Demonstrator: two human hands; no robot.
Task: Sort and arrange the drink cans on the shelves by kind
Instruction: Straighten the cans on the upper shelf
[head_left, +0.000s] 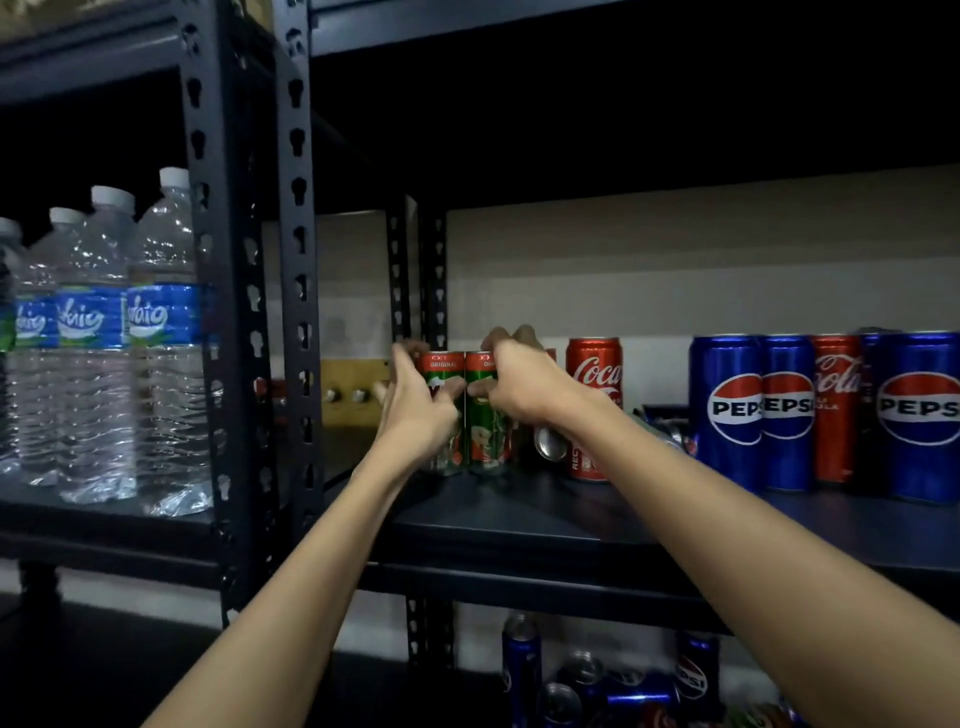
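Both hands reach into the dark shelf (519, 519). Left hand (415, 410) grips the left green can (441, 366), thumb across its front, fingers curled behind. Right hand (519, 387) grips the right green can (480, 431) the same way. Cans upright, touching side by side, at the shelf's left end. Red cola can (594, 374) stands just right of them; a silver can end (549, 441) shows low between. Farther right: blue cans (727, 410) with another red can (836, 405) among them. Water bottles (98, 338) on the neighbouring rack, left. More cans (522, 670) on the level below.
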